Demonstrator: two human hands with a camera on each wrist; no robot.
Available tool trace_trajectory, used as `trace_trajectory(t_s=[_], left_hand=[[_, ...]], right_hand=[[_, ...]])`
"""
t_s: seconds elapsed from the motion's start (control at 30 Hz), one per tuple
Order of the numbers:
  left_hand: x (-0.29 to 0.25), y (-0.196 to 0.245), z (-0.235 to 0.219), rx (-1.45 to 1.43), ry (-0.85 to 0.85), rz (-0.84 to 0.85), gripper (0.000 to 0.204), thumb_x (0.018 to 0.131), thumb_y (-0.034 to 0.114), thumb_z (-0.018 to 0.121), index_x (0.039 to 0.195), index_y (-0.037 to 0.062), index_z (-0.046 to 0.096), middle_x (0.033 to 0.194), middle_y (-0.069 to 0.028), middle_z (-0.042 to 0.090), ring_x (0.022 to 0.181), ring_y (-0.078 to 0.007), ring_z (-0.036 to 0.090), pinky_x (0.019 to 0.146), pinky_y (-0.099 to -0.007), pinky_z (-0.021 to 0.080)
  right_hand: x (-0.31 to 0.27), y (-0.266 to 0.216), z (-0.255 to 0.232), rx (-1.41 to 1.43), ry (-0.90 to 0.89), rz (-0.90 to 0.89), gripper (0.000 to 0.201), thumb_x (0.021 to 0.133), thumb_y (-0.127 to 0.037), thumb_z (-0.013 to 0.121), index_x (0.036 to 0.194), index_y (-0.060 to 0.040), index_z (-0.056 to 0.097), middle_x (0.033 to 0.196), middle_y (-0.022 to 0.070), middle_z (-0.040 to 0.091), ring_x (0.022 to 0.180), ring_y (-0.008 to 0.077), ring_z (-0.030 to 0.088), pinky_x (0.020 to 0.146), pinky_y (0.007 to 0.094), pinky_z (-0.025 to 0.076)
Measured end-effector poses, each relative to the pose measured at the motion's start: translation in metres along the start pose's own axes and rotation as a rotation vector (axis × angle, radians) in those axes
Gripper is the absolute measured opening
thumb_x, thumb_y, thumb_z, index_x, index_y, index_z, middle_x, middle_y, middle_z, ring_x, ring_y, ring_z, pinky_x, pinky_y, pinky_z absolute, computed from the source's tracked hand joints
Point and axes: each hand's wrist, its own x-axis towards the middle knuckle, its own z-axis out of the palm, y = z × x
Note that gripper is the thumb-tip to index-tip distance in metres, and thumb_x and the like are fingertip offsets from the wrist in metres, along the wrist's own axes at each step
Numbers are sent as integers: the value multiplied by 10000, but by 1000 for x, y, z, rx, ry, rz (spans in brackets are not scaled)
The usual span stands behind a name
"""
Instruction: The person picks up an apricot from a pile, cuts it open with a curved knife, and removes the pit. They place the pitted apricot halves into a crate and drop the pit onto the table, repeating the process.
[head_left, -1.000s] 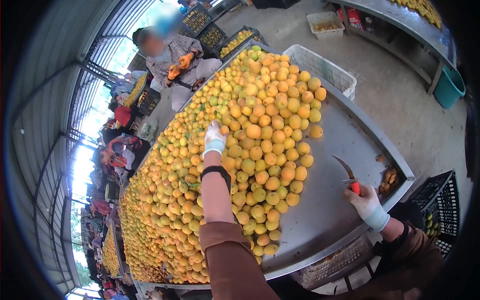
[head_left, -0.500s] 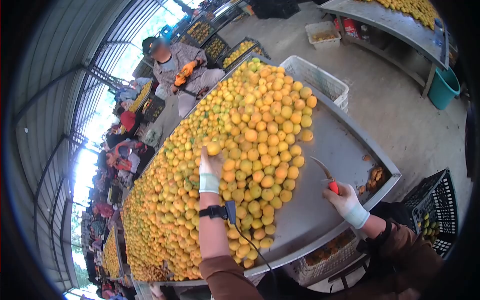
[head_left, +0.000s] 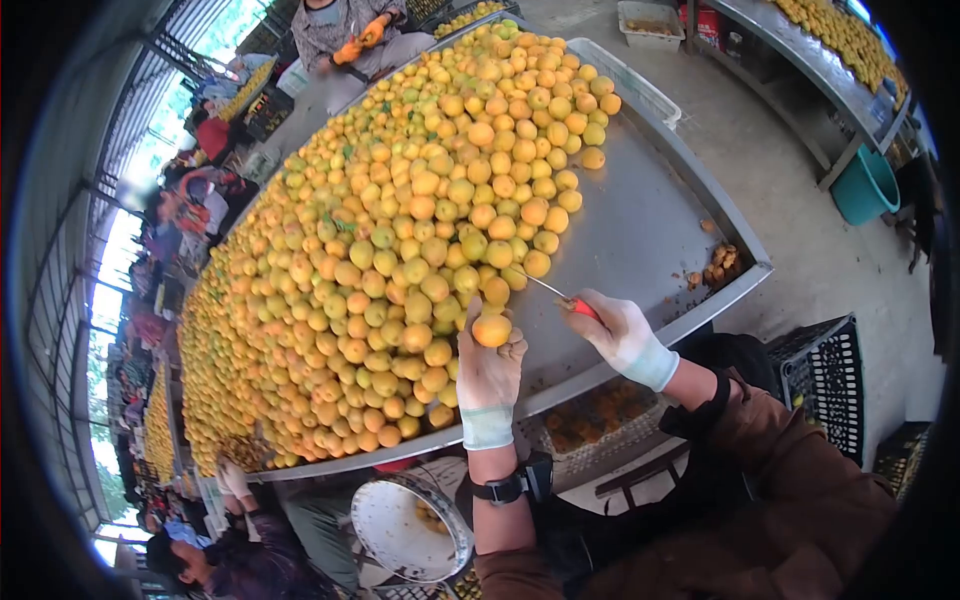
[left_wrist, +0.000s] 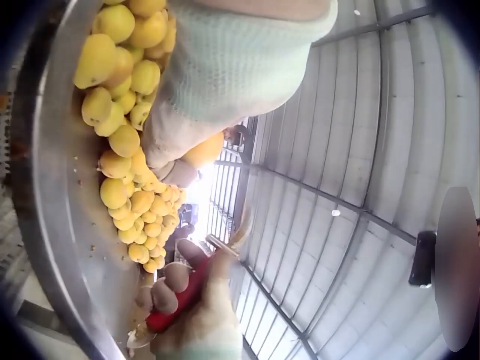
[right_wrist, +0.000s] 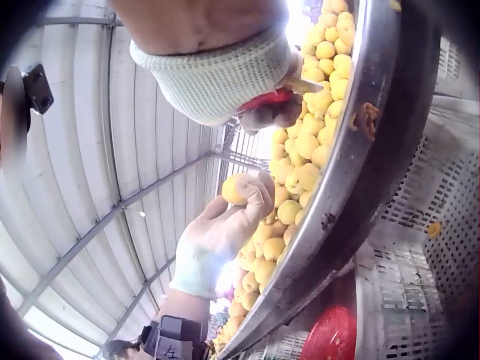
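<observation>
My gloved left hand (head_left: 490,378) grips one orange-yellow apricot (head_left: 491,330) between thumb and fingers, close to the near edge of the table. To its right, my gloved right hand (head_left: 622,338) holds a small curved knife by its red handle (head_left: 586,308). The thin blade (head_left: 541,284) points left, toward the fruit pile and just above the held apricot in the head view. In the right wrist view the apricot (right_wrist: 235,189) sits at the left fingertips, apart from the knife. A large heap of apricots (head_left: 400,270) covers most of the metal table behind both hands.
The raised metal rim (head_left: 690,310) runs along the table. Brown scraps (head_left: 722,262) lie in its right corner. Below stand a white bucket (head_left: 410,530), a pale crate (head_left: 600,420) and a black crate (head_left: 822,385). A person with orange gloves (head_left: 360,42) sits across; another person (head_left: 215,560) is at lower left.
The left hand has come back from the heap toward me, bringing an apricot. The right hand has moved left and the knife now points toward the left hand. The head view has shifted.
</observation>
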Motion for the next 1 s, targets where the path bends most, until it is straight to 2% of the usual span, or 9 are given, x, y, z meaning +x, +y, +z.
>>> trace_trajectory(t_s=[0.03,0.07,0.1,0.13,0.2,0.3,0.4,0.67,1.0], left_hand=[[-3,-4,-9,-9,-88,14,526,1019,320,474,1469,91,325,1196,-122,545,906,-194,564,815,-318,479],[-10,-8,-14,-34,-74,12,526,1019,320,474,1469,91,325,1196,-122,545,906,-194,564,815,-318,479],[-14,-7,-8,102,-96,77,532,1017,311,482,1469,80,322,1204,-120,546,940,-201,576,843,-327,484],[-14,-6,-5,244,-125,143,539,1015,302,490,1470,68,319,1213,-117,546,975,-207,588,872,-335,488],[-12,-4,-9,253,-162,171,522,1015,273,491,1448,25,336,1216,-122,548,1014,-219,598,914,-368,490],[-9,-2,-10,367,-91,242,504,1015,258,494,1421,-12,364,1210,-126,556,1015,-219,601,906,-381,499],[-6,-2,-10,419,-6,271,496,999,260,534,1378,-35,410,1209,-130,561,1032,-222,597,911,-398,506],[-3,-4,-2,567,111,403,557,926,284,666,1315,-59,463,1169,-138,585,969,-233,630,846,-372,550],[5,-12,1,851,125,524,584,881,318,723,1278,-52,507,1173,-131,576,974,-210,620,843,-338,547]], right_hand=[[-2,2,5,-4,20,-66,214,897,-180,612,1013,-10,555,839,226,568,774,427,574,642,448,461],[-5,2,10,-4,38,-130,219,897,-178,613,1020,-7,553,837,225,570,779,432,574,650,447,460],[-7,-2,15,37,34,-140,210,937,-188,569,1010,9,554,730,160,516,651,306,540,619,361,435],[-9,-4,19,26,28,-136,210,937,-188,569,1010,9,554,730,160,516,651,306,540,619,361,435],[-11,-6,25,57,-3,-172,223,924,-195,604,1018,-2,541,814,222,567,774,436,574,642,422,460],[-13,-6,29,107,-103,-99,235,941,-221,600,1015,-5,544,761,217,559,734,437,571,621,410,461],[-15,-6,33,49,-73,-171,250,950,-257,596,1003,-17,555,715,207,554,687,430,571,596,418,458],[-18,-12,26,-125,-75,-150,268,944,-313,590,961,-47,566,717,170,592,682,397,603,576,433,472],[-21,-11,10,-250,-72,-154,300,949,-340,576,920,-45,529,682,148,593,669,373,616,558,432,481]])
